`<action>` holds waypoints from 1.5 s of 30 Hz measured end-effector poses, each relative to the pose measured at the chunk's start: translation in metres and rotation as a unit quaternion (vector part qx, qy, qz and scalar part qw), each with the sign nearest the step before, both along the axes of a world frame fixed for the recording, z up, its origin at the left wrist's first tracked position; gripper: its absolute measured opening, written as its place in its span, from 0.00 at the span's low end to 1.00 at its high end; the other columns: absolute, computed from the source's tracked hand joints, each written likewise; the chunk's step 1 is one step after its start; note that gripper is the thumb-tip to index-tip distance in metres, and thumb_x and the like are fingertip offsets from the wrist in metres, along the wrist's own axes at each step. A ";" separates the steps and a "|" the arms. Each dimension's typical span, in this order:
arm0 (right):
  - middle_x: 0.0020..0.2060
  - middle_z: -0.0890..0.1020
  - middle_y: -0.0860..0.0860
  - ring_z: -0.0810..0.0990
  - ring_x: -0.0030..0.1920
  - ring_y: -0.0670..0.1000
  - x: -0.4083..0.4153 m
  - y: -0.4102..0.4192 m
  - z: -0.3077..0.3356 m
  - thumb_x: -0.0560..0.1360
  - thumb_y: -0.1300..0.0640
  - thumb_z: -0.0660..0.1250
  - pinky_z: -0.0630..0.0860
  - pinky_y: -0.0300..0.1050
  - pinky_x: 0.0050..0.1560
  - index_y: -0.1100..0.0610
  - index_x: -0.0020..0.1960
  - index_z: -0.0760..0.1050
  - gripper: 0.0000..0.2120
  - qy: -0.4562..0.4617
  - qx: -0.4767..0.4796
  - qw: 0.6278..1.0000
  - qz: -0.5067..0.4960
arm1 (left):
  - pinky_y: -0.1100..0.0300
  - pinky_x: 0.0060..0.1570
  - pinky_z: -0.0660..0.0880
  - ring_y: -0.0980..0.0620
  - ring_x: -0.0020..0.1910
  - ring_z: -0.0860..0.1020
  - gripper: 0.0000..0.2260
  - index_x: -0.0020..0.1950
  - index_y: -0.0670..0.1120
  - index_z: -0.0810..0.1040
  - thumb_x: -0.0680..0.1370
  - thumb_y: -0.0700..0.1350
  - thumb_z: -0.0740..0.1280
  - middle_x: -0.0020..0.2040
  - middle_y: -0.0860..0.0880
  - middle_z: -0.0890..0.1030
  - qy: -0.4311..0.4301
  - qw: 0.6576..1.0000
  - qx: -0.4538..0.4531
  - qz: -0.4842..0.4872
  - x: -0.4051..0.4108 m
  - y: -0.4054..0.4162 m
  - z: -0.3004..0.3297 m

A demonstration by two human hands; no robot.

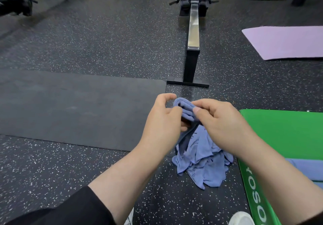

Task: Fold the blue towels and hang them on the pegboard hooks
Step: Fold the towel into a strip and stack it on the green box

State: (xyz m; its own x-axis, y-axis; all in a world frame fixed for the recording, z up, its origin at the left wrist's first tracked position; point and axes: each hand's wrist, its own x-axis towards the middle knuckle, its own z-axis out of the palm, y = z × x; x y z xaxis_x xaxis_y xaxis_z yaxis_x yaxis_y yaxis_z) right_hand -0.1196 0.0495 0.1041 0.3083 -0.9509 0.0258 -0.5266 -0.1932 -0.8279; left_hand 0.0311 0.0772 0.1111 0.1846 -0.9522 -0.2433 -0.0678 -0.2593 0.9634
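Note:
A crumpled blue towel (201, 156) hangs from both my hands above the speckled floor, its lower end bunched near the floor. My left hand (162, 123) pinches the towel's upper edge from the left, fingers curled. Beside it, my right hand (222, 123) pinches the same bunched top edge between thumb and fingers. A second blue towel (304, 170) lies on the green mat at the right, partly behind my right forearm. No pegboard is in view.
A black mat (70, 109) lies on the floor to the left. A green mat (286, 133) is at the right, a purple mat (286, 42) farther back. A rowing machine (192, 41) stands straight ahead. My white shoes (241, 218) show at the bottom.

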 end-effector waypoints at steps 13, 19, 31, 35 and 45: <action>0.49 0.86 0.40 0.82 0.51 0.40 -0.014 -0.010 0.007 0.77 0.66 0.64 0.76 0.43 0.57 0.48 0.55 0.82 0.16 -0.084 0.001 0.996 0.006 | 0.60 0.57 0.73 0.64 0.53 0.78 0.18 0.70 0.57 0.72 0.80 0.46 0.64 0.57 0.59 0.79 -0.113 0.988 -0.052 -0.096 0.022 -0.007 -0.004; 0.53 0.86 0.45 0.83 0.56 0.45 -0.017 -0.010 0.013 0.75 0.65 0.65 0.76 0.47 0.61 0.50 0.59 0.81 0.17 -0.154 0.015 0.988 0.027 | 0.55 0.42 0.70 0.58 0.37 0.71 0.11 0.44 0.49 0.74 0.83 0.53 0.63 0.36 0.60 0.75 -0.197 0.955 -0.056 -0.215 0.026 0.001 -0.010; 0.41 0.85 0.48 0.79 0.41 0.45 -0.025 -0.014 0.015 0.79 0.55 0.69 0.77 0.51 0.49 0.51 0.49 0.81 0.02 -0.079 -0.028 0.995 -0.052 | 0.49 0.56 0.80 0.58 0.50 0.83 0.14 0.55 0.54 0.80 0.72 0.53 0.78 0.49 0.58 0.86 -0.187 0.951 0.001 -0.248 0.029 0.001 -0.012; 0.41 0.85 0.50 0.79 0.39 0.46 -0.035 -0.020 0.012 0.80 0.54 0.68 0.80 0.54 0.47 0.51 0.48 0.82 0.04 -0.114 0.006 0.986 -0.123 | 0.51 0.57 0.80 0.55 0.50 0.85 0.13 0.55 0.52 0.82 0.72 0.50 0.79 0.49 0.56 0.87 -0.146 0.949 0.050 -0.276 0.031 0.005 -0.013; 0.39 0.81 0.52 0.77 0.39 0.50 -0.042 -0.023 0.006 0.80 0.51 0.66 0.79 0.49 0.37 0.53 0.47 0.80 0.07 -0.189 0.047 0.962 -0.193 | 0.41 0.60 0.78 0.46 0.54 0.84 0.18 0.55 0.53 0.82 0.67 0.51 0.79 0.51 0.50 0.87 -0.128 0.938 0.100 -0.305 0.050 0.013 -0.019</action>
State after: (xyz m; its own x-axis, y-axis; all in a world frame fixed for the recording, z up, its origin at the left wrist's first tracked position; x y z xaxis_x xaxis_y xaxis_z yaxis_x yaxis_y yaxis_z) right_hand -0.1612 0.0266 0.1099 -0.0819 -0.9963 -0.0254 -0.2016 0.0415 -0.9786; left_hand 0.0807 0.0902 0.0916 -0.3038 -0.8393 -0.4509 -0.4857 -0.2707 0.8311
